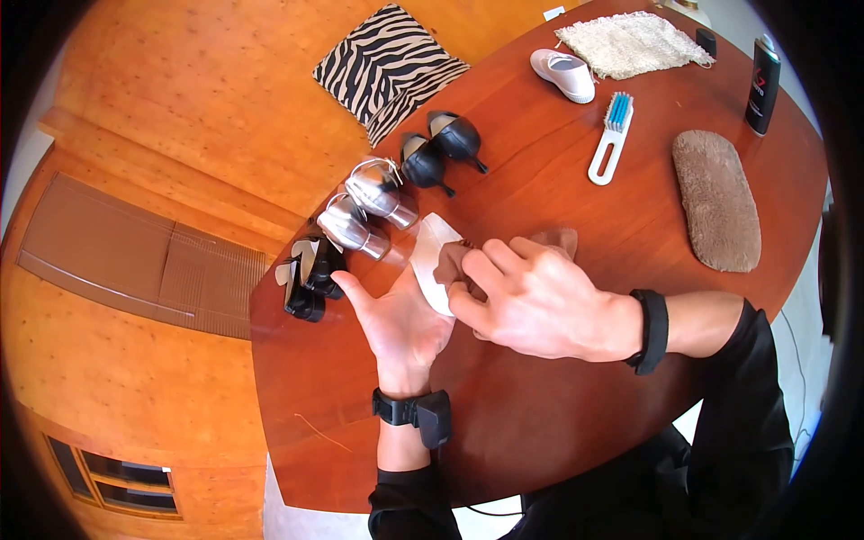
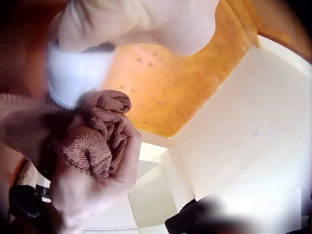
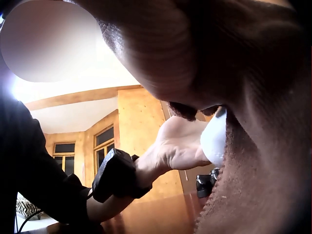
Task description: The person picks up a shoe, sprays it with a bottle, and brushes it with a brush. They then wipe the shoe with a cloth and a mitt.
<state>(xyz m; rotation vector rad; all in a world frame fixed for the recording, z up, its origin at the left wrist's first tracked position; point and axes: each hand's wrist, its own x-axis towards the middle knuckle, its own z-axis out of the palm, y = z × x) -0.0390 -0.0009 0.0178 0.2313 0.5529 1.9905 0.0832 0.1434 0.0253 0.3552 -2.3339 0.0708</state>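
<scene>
My left hand (image 1: 400, 324) is turned palm up in the head view, its thumb stretched out away from the fingers. A small white shoe (image 1: 430, 243) covers those fingers, which are hidden inside it. Over it, my right hand (image 1: 544, 306) grips a bunched brown cloth (image 1: 454, 263). Close up in the left wrist view, the ribbed cloth (image 2: 90, 151) bulges out of the curled right fingers beside the blurred white shoe (image 2: 78, 73). Another white shoe (image 1: 562, 76) lies on the far side of the table.
Black heeled shoes (image 1: 441, 148), silver heeled shoes (image 1: 367, 207) and black shoes (image 1: 310, 274) line the table's left edge. A white brush (image 1: 612, 139), a brown fuzzy pad (image 1: 717, 200), a black spray can (image 1: 763, 88) and a cream cloth (image 1: 634, 43) lie or stand further right.
</scene>
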